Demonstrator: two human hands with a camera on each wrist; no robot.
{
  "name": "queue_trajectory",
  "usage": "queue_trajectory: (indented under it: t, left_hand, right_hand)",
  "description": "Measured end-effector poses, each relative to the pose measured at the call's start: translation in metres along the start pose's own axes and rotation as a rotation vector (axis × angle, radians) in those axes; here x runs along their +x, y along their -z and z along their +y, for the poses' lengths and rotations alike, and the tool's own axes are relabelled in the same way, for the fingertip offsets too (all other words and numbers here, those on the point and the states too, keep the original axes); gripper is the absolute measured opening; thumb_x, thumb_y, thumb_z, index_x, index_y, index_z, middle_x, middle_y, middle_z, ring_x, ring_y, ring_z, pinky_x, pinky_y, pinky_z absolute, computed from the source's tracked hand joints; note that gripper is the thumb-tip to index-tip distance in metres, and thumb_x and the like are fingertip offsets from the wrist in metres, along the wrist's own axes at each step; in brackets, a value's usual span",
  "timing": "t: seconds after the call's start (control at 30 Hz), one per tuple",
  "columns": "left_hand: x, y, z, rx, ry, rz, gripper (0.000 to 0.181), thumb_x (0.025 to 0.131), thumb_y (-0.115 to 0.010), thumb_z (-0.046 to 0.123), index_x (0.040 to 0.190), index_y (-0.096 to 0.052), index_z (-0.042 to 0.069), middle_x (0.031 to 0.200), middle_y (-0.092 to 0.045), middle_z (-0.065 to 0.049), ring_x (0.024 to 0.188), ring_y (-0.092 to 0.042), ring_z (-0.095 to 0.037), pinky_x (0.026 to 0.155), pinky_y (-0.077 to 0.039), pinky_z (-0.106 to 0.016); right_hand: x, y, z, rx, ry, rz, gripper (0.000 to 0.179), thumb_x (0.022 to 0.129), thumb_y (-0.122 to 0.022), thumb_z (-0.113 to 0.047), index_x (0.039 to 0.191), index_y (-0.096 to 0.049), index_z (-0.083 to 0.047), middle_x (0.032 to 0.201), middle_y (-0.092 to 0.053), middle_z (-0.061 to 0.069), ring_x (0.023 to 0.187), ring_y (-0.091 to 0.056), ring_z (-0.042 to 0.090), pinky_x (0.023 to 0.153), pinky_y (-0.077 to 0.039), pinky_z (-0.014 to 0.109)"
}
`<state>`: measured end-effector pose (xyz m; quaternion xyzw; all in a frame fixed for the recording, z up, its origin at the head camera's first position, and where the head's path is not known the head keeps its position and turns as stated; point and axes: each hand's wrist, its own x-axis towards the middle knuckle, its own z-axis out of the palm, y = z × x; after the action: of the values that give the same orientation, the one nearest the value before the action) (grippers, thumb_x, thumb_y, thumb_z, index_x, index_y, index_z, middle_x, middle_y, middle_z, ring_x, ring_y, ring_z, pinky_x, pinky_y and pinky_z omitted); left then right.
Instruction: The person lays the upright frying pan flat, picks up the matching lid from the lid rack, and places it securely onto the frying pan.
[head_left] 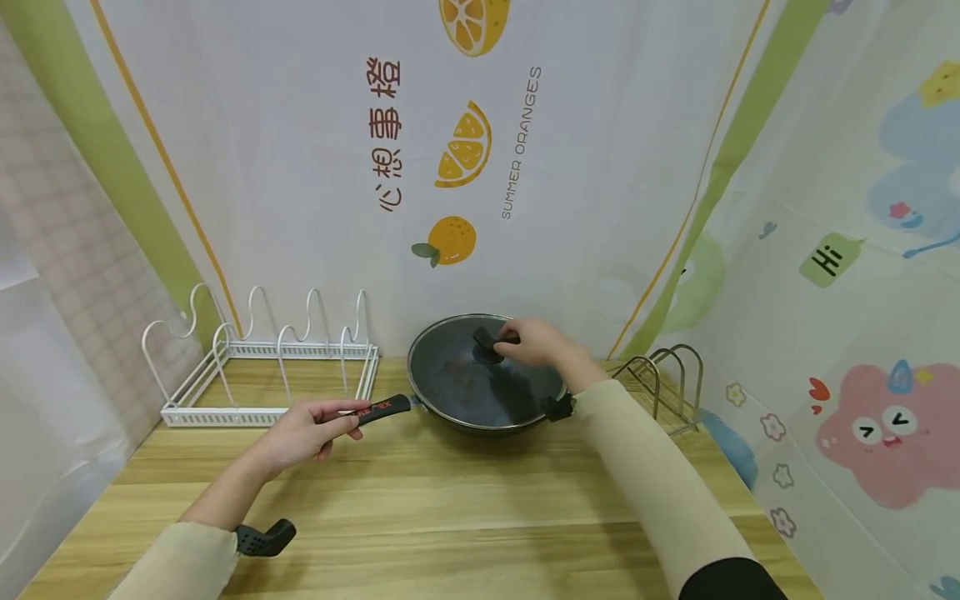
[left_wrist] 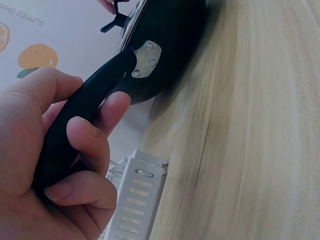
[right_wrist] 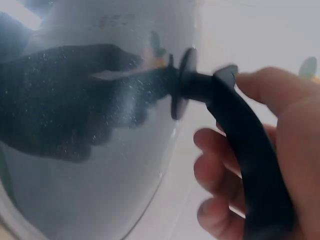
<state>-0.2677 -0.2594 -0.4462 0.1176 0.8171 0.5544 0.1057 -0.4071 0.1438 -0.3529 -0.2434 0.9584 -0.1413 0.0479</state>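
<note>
A dark wok (head_left: 480, 427) with a glass lid (head_left: 457, 375) over it is at the back middle of the wooden table. My left hand (head_left: 303, 437) grips the wok's long black handle (left_wrist: 82, 107), fingers curled round it in the left wrist view. On the lid's top, my right hand (head_left: 536, 342) holds the black lid knob (right_wrist: 250, 145), its fingers wrapped around the curved grip. A small black side handle (head_left: 558, 407) juts from the wok's right side, below my right wrist. The right hand's dark reflection shows in the lid glass.
A white wire rack (head_left: 225, 415) stands at the back left, close to the wok handle. At the back right is a smaller metal rack (head_left: 678, 392), beside my right sleeve. A printed curtain (head_left: 315, 208) hangs right behind the table (head_left: 420, 517).
</note>
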Motion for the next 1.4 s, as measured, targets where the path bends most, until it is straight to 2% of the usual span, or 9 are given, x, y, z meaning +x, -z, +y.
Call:
queue_trajectory:
  t: [0.13, 0.37, 0.43, 0.6, 0.7, 0.77, 0.93, 1.17, 1.4]
  left_hand:
    - [0.000, 0.000, -0.001, -0.002, -0.004, 0.000, 0.048, 0.110, -0.068, 0.023, 0.154, -0.063, 0.004, 0.108, -0.081, -0.015, 0.057, -0.048, -0.009, 0.053, -0.042, -0.023]
    - [0.000, 0.000, -0.002, -0.009, -0.006, 0.000, 0.048, 0.110, -0.068, 0.024, 0.154, -0.063, 0.004, 0.108, -0.081, -0.015, 0.058, -0.049, -0.009, 0.054, -0.043, -0.023]
    - [0.000, 0.000, -0.001, -0.009, -0.005, 0.000, 0.048, 0.110, -0.068, 0.023, 0.154, -0.063, 0.004, 0.108, -0.081, -0.014, 0.057, -0.049, -0.009, 0.054, -0.043, -0.023]
    - [-0.001, 0.000, -0.001, -0.008, -0.001, 0.004, 0.048, 0.110, -0.068, 0.023, 0.154, -0.063, 0.004, 0.108, -0.081, -0.015, 0.057, -0.048, -0.009, 0.054, -0.042, -0.023]
    - [-0.001, 0.000, 0.000, -0.004, 0.000, 0.005, 0.048, 0.110, -0.068, 0.024, 0.154, -0.063, 0.004, 0.109, -0.081, -0.015, 0.058, -0.049, -0.009, 0.054, -0.042, -0.023]
    - [-0.001, -0.001, 0.000, -0.002, -0.003, 0.007, 0.048, 0.110, -0.069, 0.023, 0.154, -0.063, 0.004, 0.109, -0.081, -0.016, 0.058, -0.049, -0.009, 0.054, -0.043, -0.023]
    - [0.000, -0.001, -0.001, -0.006, -0.009, 0.008, 0.048, 0.110, -0.069, 0.022, 0.153, -0.063, 0.003, 0.108, -0.081, -0.017, 0.057, -0.049, -0.008, 0.054, -0.043, -0.023]
    - [0.000, -0.001, -0.001, -0.006, -0.012, 0.003, 0.047, 0.110, -0.068, 0.022, 0.153, -0.063, 0.003, 0.108, -0.081, -0.017, 0.057, -0.049, -0.008, 0.053, -0.043, -0.023]
    - [-0.001, -0.001, 0.000, -0.008, -0.015, 0.003, 0.048, 0.110, -0.068, 0.021, 0.153, -0.063, 0.002, 0.108, -0.081, -0.018, 0.057, -0.048, -0.008, 0.054, -0.043, -0.023]
  right_hand:
    - [-0.011, 0.006, 0.013, 0.081, 0.041, -0.007, 0.047, 0.112, -0.063, -0.039, 0.149, -0.066, -0.010, 0.147, -0.068, 0.015, 0.129, -0.068, 0.033, 0.110, -0.055, 0.053]
    - [-0.031, 0.009, 0.033, 0.273, 0.059, -0.010, 0.050, 0.109, -0.068, -0.032, 0.153, -0.062, -0.009, 0.122, -0.072, 0.014, 0.085, -0.066, 0.027, 0.080, -0.054, 0.041]
    - [-0.036, 0.008, 0.039, 0.321, 0.060, -0.004, 0.053, 0.108, -0.069, -0.031, 0.155, -0.060, -0.010, 0.127, -0.072, 0.016, 0.083, -0.067, 0.032, 0.078, -0.055, 0.041]
    - [-0.047, 0.003, 0.052, 0.452, 0.077, 0.016, 0.056, 0.108, -0.070, -0.030, 0.159, -0.057, -0.012, 0.161, -0.057, 0.021, 0.093, -0.071, 0.045, 0.086, -0.061, 0.054]
    - [-0.052, 0.000, 0.057, 0.521, 0.088, 0.023, 0.055, 0.109, -0.070, -0.030, 0.160, -0.057, -0.015, 0.163, -0.055, 0.021, 0.089, -0.070, 0.045, 0.082, -0.061, 0.056]
    - [-0.055, -0.002, 0.059, 0.552, 0.098, 0.024, 0.052, 0.111, -0.066, -0.029, 0.161, -0.056, -0.018, 0.154, -0.063, 0.021, 0.087, -0.069, 0.043, 0.077, -0.060, 0.052]
    - [-0.059, -0.005, 0.063, 0.668, 0.120, 0.007, 0.049, 0.117, -0.053, -0.022, 0.165, -0.051, -0.013, 0.132, -0.075, 0.027, 0.083, -0.069, 0.030, 0.072, -0.058, 0.040]
    - [-0.059, -0.011, 0.068, 0.774, 0.115, 0.027, 0.051, 0.114, -0.054, -0.017, 0.165, -0.051, -0.010, 0.126, -0.077, 0.025, 0.081, -0.068, 0.034, 0.070, -0.056, 0.037]
    - [-0.061, -0.019, 0.066, 0.799, 0.101, 0.060, 0.053, 0.114, -0.055, -0.019, 0.166, -0.049, -0.010, 0.121, -0.077, 0.027, 0.078, -0.069, 0.023, 0.071, -0.055, 0.033]
